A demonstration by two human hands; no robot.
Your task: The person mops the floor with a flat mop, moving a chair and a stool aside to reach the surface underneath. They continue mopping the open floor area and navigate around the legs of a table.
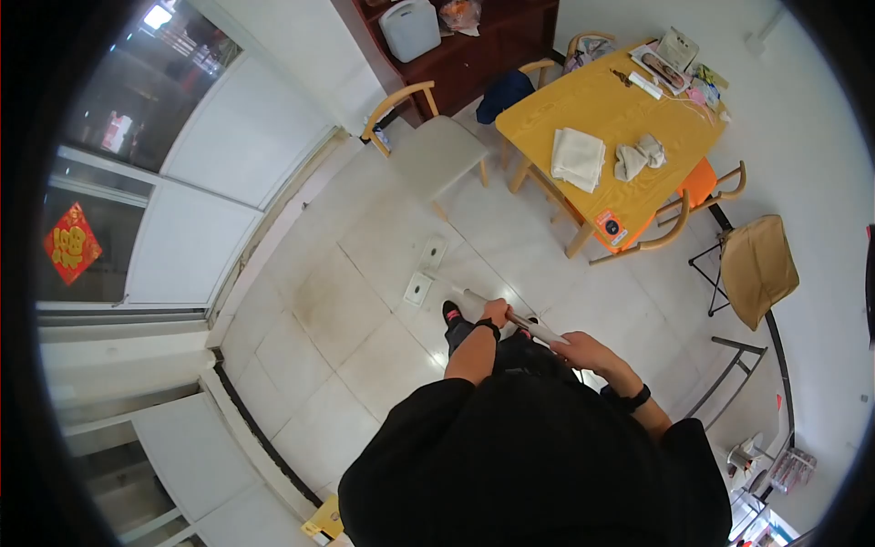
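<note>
A pale, slim pole [536, 329] runs slantwise in front of my body, over my dark shoes. My left hand [495, 312] is wrapped round it near its upper-left end. Farther along toward the right, my right hand [586, 352] is closed round the same pole. A dark band sits on each wrist. One end of the pole sticks out past my left hand over the tiled floor [365, 273]; its other end is hidden by my right hand and body.
Ahead to the right stands a yellow wooden table [547, 118] with folded white cloths [577, 159] on it. A grey-seated chair [437, 155] stands ahead. Orange-seated chairs [699, 183] and a tan folding stool [759, 273] are on the right. Two square floor plates [418, 289] lie near my feet.
</note>
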